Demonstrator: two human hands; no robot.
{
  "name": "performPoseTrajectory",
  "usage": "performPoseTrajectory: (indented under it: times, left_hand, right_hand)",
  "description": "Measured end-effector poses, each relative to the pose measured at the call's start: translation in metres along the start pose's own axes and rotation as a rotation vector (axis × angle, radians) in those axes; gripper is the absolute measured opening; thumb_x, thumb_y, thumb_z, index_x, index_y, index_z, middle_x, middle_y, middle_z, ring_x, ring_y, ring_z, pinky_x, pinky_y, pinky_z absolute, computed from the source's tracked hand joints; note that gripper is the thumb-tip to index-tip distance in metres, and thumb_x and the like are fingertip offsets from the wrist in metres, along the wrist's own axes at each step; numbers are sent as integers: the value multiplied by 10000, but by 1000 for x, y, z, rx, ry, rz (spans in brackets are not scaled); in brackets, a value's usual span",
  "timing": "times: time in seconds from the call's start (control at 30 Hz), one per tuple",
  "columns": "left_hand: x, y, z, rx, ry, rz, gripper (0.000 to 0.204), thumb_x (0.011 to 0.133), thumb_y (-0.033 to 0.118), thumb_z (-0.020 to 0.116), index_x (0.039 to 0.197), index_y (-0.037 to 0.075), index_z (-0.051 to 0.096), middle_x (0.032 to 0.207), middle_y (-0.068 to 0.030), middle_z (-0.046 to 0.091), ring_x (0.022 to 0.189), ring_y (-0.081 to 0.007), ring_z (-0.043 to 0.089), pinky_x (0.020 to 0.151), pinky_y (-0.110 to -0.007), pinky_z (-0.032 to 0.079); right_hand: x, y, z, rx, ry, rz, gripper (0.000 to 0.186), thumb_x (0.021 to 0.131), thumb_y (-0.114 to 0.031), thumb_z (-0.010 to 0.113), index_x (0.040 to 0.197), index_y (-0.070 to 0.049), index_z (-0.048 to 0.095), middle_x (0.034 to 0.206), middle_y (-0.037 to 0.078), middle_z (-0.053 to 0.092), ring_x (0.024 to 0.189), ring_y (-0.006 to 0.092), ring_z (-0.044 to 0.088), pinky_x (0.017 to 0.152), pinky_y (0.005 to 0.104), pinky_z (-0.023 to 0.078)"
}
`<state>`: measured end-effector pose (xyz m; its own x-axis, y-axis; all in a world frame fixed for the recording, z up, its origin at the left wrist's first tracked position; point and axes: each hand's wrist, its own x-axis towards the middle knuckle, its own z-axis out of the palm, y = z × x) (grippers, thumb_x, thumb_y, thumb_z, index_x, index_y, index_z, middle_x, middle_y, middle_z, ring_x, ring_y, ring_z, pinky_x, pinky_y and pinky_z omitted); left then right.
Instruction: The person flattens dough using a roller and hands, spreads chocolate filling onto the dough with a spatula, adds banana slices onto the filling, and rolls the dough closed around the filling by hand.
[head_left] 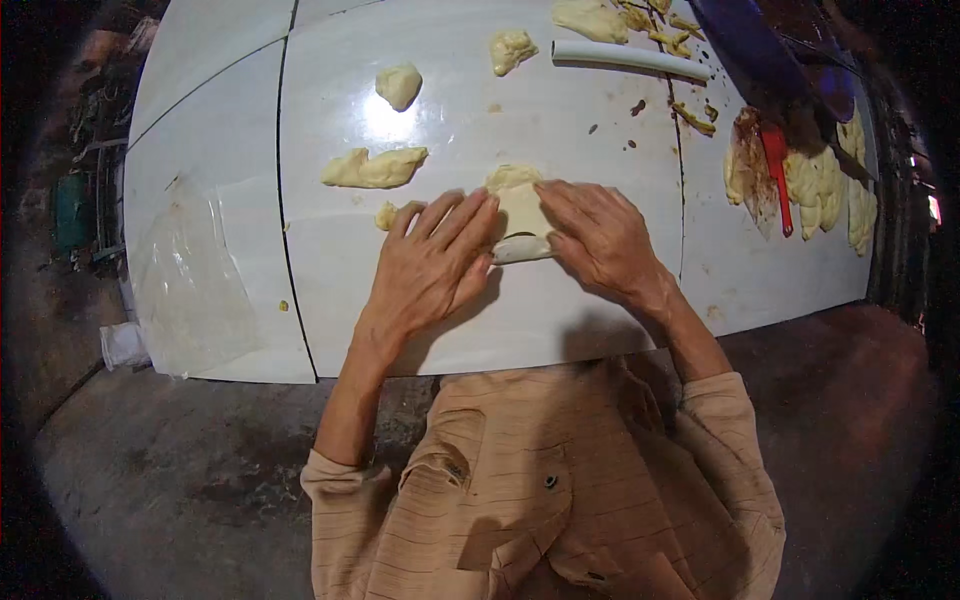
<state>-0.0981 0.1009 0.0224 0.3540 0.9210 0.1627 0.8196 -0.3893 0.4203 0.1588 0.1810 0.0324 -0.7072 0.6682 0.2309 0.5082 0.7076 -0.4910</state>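
A flattened piece of pale dough [516,200] lies on the white work surface between my hands. Its near edge has a whitish rolled band [522,251] with a dark line above it; I cannot tell whether that band is all dough. My left hand [435,260] grips the piece's left side, fingertips curved onto it and thumb at the band. My right hand [600,240] grips the right side likewise, fingers bent over it. A small dough scrap [385,215] sits just left of my left fingers.
Several dough pieces [372,168] lie around the white board [340,290]. A white tube [630,59] and scraps lie behind. At right are a red utensil [777,170], brown-smeared plastic [745,165], dough strips [820,190] and a purple object [735,35]. A clear plastic sheet [195,280] lies left.
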Motion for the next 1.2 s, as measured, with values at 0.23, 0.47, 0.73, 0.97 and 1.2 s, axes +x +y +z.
performPoseTrajectory:
  times: [0.23,0.47,0.73,0.97,1.2]
  left_hand:
    - [29,-2,7,197,-210,-68,897,955,722,415,1543,45,396,1607,-116,396,1522,-288,293,1247,-599,103]
    - [17,-11,6,176,-171,-55,1096,794,850,507,1552,69,385,1613,-140,378,1517,-317,299,1241,-602,122]
    - [-5,5,8,-113,199,75,360,733,160,867,1069,152,738,957,-41,709,861,-246,682,716,-389,538]
    - [-3,7,3,-49,230,-21,286,766,198,852,1028,146,748,918,-25,687,806,-205,661,662,-360,509]
    - [-7,6,9,-46,313,-82,295,825,207,821,1107,150,754,930,-17,686,709,-177,621,600,-327,474]
  right_hand:
    - [17,26,9,-282,-248,-99,695,948,-463,594,1511,-81,451,1570,87,457,1496,252,351,1246,598,127]
    - [14,30,-6,-180,-319,-49,781,925,-602,545,1507,-88,462,1571,166,433,1493,311,347,1236,604,131]
    - [-18,20,12,31,-60,-284,261,839,-222,750,1080,-129,708,1110,89,659,949,268,640,887,441,493]
    - [-13,13,3,15,1,-140,270,802,-246,788,1029,-118,719,1028,71,659,907,253,633,801,417,488]
    - [-8,14,6,-45,69,-103,377,791,-255,796,1134,-124,715,1085,76,659,939,260,639,842,417,498]
